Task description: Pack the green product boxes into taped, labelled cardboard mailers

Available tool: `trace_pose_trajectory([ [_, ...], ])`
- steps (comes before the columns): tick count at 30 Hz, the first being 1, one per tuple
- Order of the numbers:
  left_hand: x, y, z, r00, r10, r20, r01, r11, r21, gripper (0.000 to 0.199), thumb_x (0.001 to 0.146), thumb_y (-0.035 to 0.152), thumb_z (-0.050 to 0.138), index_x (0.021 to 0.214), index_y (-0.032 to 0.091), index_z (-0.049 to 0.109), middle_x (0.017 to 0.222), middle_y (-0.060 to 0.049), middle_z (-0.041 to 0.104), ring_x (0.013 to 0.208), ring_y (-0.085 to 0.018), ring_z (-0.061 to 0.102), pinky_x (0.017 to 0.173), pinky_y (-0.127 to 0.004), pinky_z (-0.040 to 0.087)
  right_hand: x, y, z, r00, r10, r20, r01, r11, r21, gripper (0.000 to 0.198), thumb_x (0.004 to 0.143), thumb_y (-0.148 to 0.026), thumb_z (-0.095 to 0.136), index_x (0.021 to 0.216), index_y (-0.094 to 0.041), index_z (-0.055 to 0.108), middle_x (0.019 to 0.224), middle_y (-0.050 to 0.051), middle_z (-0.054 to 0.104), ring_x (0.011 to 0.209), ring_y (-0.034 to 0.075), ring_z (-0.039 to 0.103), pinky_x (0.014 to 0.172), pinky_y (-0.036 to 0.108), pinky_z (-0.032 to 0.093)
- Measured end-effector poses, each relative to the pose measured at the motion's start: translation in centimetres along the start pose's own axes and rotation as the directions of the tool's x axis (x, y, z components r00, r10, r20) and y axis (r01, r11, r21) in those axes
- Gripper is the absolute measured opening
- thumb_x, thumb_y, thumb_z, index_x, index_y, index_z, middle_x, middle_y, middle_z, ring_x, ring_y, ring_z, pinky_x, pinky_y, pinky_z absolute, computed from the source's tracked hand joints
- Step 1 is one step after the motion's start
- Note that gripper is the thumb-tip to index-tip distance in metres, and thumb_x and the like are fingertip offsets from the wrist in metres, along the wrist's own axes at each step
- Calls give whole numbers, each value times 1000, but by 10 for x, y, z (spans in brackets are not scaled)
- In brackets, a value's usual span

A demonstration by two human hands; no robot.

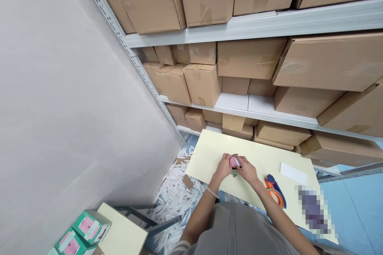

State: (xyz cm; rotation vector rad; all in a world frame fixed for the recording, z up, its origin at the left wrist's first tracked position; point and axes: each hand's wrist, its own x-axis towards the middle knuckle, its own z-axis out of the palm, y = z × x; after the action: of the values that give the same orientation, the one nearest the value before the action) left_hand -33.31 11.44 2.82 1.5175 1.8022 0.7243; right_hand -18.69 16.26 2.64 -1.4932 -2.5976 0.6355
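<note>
At the pale yellow table [209,155], both hands meet around a small pink-and-white item [233,161]. My left hand [224,166] has its fingers closed on the item's left side. My right hand [247,169] grips it from the right, fingers bent over its edge. The fingers cover much of it, so its exact kind cannot be made out. Something greenish and partly see-through shows just below the hands. To the right of my right hand lies an orange and dark blue tape dispenser [274,192].
A white sheet [293,173] lies on the table's right part, near a blurred-out dark patch. Shelves with cardboard boxes [203,83] stand behind. White paper strips [176,187] cover the floor at left. Green-and-pink boxes [89,226] sit on a small surface at lower left.
</note>
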Motion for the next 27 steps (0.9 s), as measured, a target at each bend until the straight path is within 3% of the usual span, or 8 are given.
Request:
trace_pose_trajectory([
  [6, -5, -8, -4, 997, -17, 75, 11, 997, 81, 54, 83, 11, 54, 135, 24, 48, 135, -6, 49, 123, -22, 50, 104, -34, 43, 12, -18, -12, 996, 18, 91, 0, 980, -198, 43, 89, -21, 56, 131, -29, 50, 115, 8, 63, 97, 24, 68, 78, 31, 43],
  [13, -3, -2, -17, 994, -34, 101, 20, 990, 143, 51, 79, 20, 66, 127, 26, 52, 130, -2, 54, 116, -20, 56, 97, -30, 45, 19, -27, -28, 990, -14, 143, 61, 944, -326, 37, 86, -10, 52, 121, -22, 53, 106, 9, 64, 86, 21, 69, 77, 31, 38],
  [21, -8, 14, -10, 994, -89, 59, 69, 956, 284, 45, 83, 15, 53, 126, 29, 52, 129, -2, 56, 115, -20, 57, 94, -32, 46, 23, -14, -21, 987, 19, 157, 14, 978, -208, 38, 76, -18, 66, 111, -25, 52, 106, 7, 63, 84, 20, 67, 65, 25, 33],
  [25, -10, 14, -6, 995, -98, -1, 92, 930, 357, 46, 86, 15, 48, 130, 28, 51, 130, -4, 58, 121, -22, 54, 104, -38, 42, 26, -1, -20, 992, 93, 91, -91, 995, -27, 19, 85, -17, 49, 102, -25, 52, 86, 2, 67, 75, 18, 64, 60, 24, 31],
  [27, -10, 14, -5, 996, -77, -41, 87, 905, 417, 45, 90, 19, 47, 134, 29, 50, 138, -5, 55, 132, -23, 46, 114, -47, 31, 26, 7, -19, 991, 126, 35, -129, 985, 117, 15, 91, -22, 40, 97, -26, 53, 78, 1, 67, 70, 17, 63, 60, 24, 33],
])
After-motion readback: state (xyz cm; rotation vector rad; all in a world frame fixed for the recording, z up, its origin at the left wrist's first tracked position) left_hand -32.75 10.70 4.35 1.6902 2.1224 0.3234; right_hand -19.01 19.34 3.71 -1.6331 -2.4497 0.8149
